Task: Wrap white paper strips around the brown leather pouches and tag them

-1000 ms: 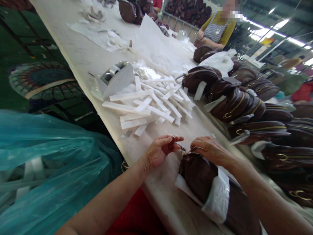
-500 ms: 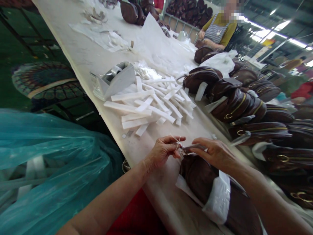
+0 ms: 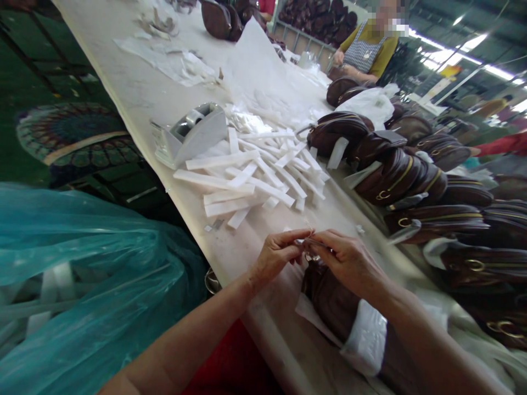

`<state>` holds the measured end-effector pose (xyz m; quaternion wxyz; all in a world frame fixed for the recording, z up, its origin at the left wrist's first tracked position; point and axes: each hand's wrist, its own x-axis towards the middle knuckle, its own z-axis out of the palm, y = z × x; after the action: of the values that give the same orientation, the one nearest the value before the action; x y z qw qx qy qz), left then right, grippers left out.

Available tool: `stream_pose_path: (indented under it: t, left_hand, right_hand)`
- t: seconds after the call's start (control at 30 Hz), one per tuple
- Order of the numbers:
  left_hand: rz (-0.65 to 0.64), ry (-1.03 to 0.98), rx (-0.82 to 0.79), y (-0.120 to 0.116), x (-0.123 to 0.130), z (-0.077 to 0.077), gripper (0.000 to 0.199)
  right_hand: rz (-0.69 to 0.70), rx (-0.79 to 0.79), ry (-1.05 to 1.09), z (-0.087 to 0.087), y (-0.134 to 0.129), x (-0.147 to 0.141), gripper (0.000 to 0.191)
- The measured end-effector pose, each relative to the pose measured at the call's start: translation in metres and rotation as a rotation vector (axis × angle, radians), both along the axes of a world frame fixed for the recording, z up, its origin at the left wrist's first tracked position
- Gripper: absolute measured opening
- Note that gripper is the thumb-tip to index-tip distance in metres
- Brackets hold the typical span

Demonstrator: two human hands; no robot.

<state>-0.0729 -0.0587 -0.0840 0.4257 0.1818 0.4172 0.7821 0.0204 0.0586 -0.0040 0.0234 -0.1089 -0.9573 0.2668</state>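
Over the near end of a dark brown leather bag [image 3: 335, 293], my two hands meet at the fingertips. My left hand [image 3: 276, 253] is closed in a pinch on a thin white string [image 3: 310, 233]. Closed beside it, my right hand [image 3: 348, 259] pinches a thin brown strip, mostly hidden by the fingers. Small metal hardware [image 3: 312, 256] shows just below the fingertips. A white wrapping band [image 3: 368, 334] goes round the bag, which lies on the table [image 3: 263, 323] partly under my right forearm.
White strips [image 3: 251, 175] lie piled ahead, next to a grey tape dispenser [image 3: 191, 131]. Brown bags [image 3: 399, 175] line the right side. A teal plastic bag [image 3: 102, 274] stands at left, by a round patterned stool [image 3: 74, 134]. A co-worker [image 3: 366, 49] is at the far end.
My right hand has moved left and its fingers now meet those of my left hand. The white string's loop is less visible. A red sleeve reaches in farther at the right.
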Motion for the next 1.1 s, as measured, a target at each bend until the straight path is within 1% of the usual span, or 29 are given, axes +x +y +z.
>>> stream_pose_path:
  t: [0.07, 0.17, 0.3, 0.43, 0.5, 0.57, 0.63, 0.7, 0.77, 0.83, 0.93, 1.0, 1.1]
  left_hand:
    - [0.043, 0.021, -0.023, 0.001, 0.000, 0.000, 0.030]
    - [0.143, 0.044, -0.074, 0.004, 0.000, 0.000, 0.028]
    - [0.277, 0.084, -0.146, 0.005, 0.001, 0.000, 0.027]
    - [0.333, 0.118, -0.241, 0.005, 0.001, 0.001, 0.029]
    - [0.328, 0.113, -0.260, 0.005, 0.000, 0.002, 0.026]
    - [0.272, 0.094, -0.259, 0.006, -0.001, 0.003, 0.024]
    - [0.175, 0.048, -0.239, 0.006, -0.001, 0.004, 0.029]
    - [0.080, -0.004, -0.189, 0.006, 0.000, 0.005, 0.037]
    - [0.026, -0.001, -0.119, 0.006, 0.001, 0.005, 0.040]
    - [0.043, 0.076, -0.072, 0.005, 0.002, 0.006, 0.032]
    - [0.154, 0.174, -0.066, 0.004, 0.001, 0.006, 0.022]
    - [0.212, 0.160, -0.071, 0.004, 0.000, 0.006, 0.024]
    - [0.220, 0.109, -0.085, 0.002, -0.001, 0.005, 0.023]
  right_hand:
    - [-0.031, 0.004, 0.005, -0.002, 0.000, 0.000, 0.018]
    - [-0.045, 0.023, 0.017, -0.003, 0.000, 0.002, 0.016]
    - [0.022, -0.004, 0.030, -0.002, -0.002, 0.005, 0.019]
    - [0.080, -0.049, 0.027, -0.001, -0.005, 0.007, 0.021]
    - [0.085, -0.065, 0.034, -0.001, -0.005, 0.007, 0.022]
    - [0.050, -0.081, 0.043, -0.002, -0.004, 0.007, 0.021]
    - [-0.049, -0.114, 0.052, -0.005, -0.002, 0.007, 0.021]
    - [-0.161, -0.181, 0.053, -0.009, 0.002, 0.007, 0.021]
    - [-0.232, -0.230, 0.057, -0.014, 0.005, 0.007, 0.020]
    - [-0.235, -0.227, 0.083, -0.017, 0.006, 0.006, 0.018]
    - [-0.172, -0.193, 0.135, -0.018, 0.003, 0.003, 0.016]
    - [-0.139, -0.148, 0.141, -0.018, 0.000, 0.000, 0.022]
    - [-0.120, -0.006, 0.143, -0.019, -0.005, -0.003, 0.031]
